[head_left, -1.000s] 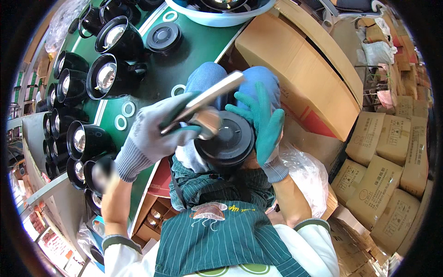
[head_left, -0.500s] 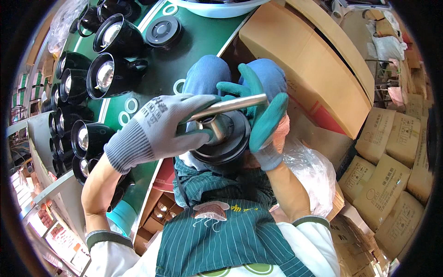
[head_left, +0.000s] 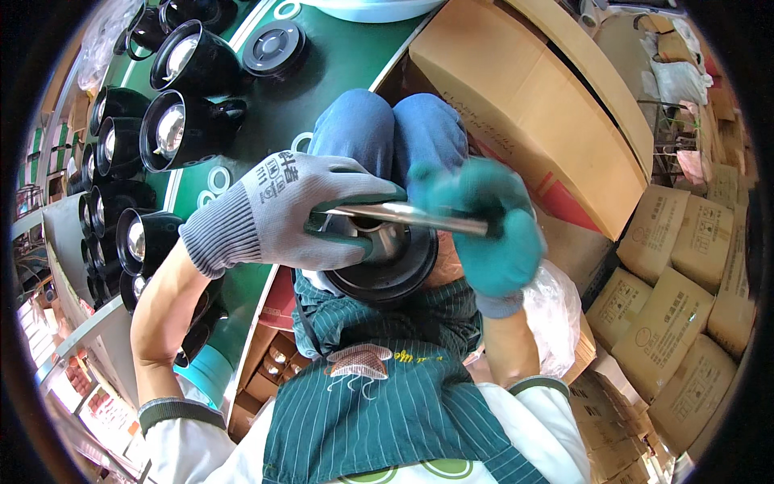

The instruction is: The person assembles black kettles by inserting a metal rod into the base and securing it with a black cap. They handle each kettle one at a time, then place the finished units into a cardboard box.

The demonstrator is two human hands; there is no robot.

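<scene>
My left hand (head_left: pixel 298 206), in a grey glove with green fingertips, is closed around a T-handled metal tool (head_left: pixel 423 216) near its hub. The tool's short metal stem stands in the middle of a black round part (head_left: pixel 387 278) above my lap. At the bar's right end is my right hand (head_left: pixel 504 242), in a green-palmed glove, with the bar meeting its palm. Motion smears its fingers, so I cannot tell whether they grip. What lies under the round part is mostly hidden.
To the left, a green worktable (head_left: pixel 322 56) carries several black pots (head_left: pixel 193 125) lying on their sides, a black lid (head_left: pixel 274 46) and white rings (head_left: pixel 218 177). A pale basin (head_left: pixel 375 8) stands at the back. An open carton (head_left: pixel 516 97) and stacked boxes (head_left: pixel 661 323) fill the right.
The bar has swung, its right end dropping toward me. My right hand has gone from spread fingers to a blurred shape at the bar's end. The left hand keeps its hold.
</scene>
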